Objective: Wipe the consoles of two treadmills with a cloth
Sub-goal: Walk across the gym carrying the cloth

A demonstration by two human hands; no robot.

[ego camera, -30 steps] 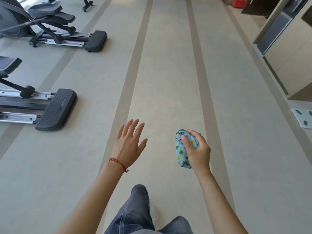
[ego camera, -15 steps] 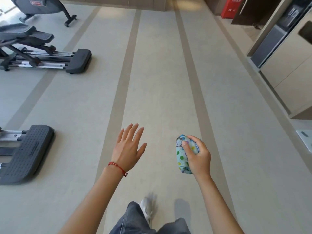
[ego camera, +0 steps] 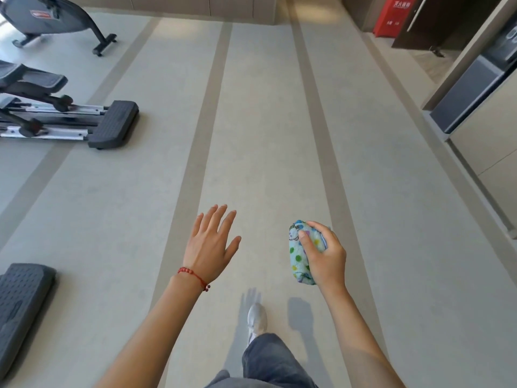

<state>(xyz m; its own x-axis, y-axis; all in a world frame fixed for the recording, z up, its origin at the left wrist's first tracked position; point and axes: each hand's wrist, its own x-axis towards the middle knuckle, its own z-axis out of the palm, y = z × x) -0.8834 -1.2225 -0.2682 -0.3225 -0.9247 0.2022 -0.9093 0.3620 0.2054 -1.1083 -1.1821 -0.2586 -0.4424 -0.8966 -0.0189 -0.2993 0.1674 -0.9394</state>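
At the bottom centre of the frame, a grey trouser leg (ego camera: pixel 268 359) and a white shoe (ego camera: pixel 256 317) are mid-stride on the pale floor (ego camera: pixel 265 149).

Above them, the right hand (ego camera: pixel 326 256) grips the cloth (ego camera: pixel 300 254), a balled blue rag with coloured dots, fingers and thumb curled round it. The left hand (ego camera: pixel 211 245), centre frame, holds nothing; its fingers are straight and slightly spread. A red bracelet (ego camera: pixel 193 277) sits at that wrist.

Change noted over the last second: the exercise machines on the left have slid down and out of the frame. The ridged black end of one machine (ego camera: pixel 22 306) now sits at the lower left edge, a second machine (ego camera: pixel 70 119) at mid left, and a third machine (ego camera: pixel 56 21) has come into view at the upper left. A red cabinet (ego camera: pixel 393 16) has also appeared at the upper right. Both hands hold the same posture as before.

Assessment: the person is walking down the room carrying the cloth. No treadmill console is visible, and no wiping is under way. The task appears to be at the approach stage.
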